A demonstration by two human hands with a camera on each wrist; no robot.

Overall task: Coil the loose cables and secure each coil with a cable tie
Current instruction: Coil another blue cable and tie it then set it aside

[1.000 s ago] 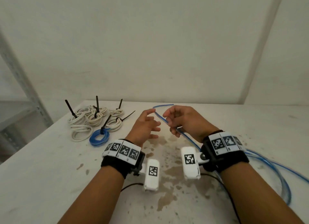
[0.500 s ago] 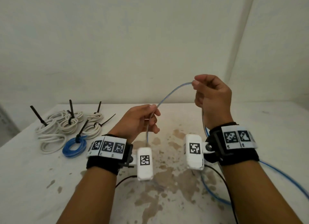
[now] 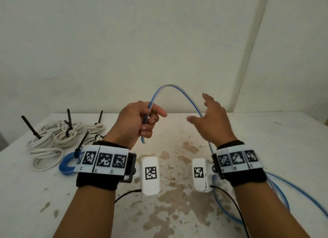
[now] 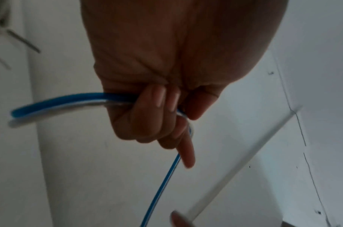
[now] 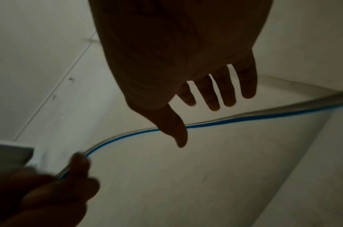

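Note:
A loose blue-and-white cable (image 3: 170,86) arches in the air between my hands. My left hand (image 3: 142,120) grips it near its free end, fingers curled round it (image 4: 147,107); the short end (image 3: 143,142) hangs below the fist. From the arch the cable (image 5: 235,120) runs down past my right hand (image 3: 207,117), which is open with spread fingers (image 5: 215,95) and holds nothing. The rest of the cable (image 3: 276,190) lies in loops on the white table (image 3: 177,211) at the right.
At the table's left lie several white cable coils (image 3: 53,136) bound with black cable ties (image 3: 30,127), and one tied blue coil (image 3: 66,164) beside my left wrist. Brown stains mark the table's middle. A wall stands close behind.
My right hand has let go of the cable, opened and dropped lower. My left hand has risen and closed into a fist round the cable, and the arch now stands higher.

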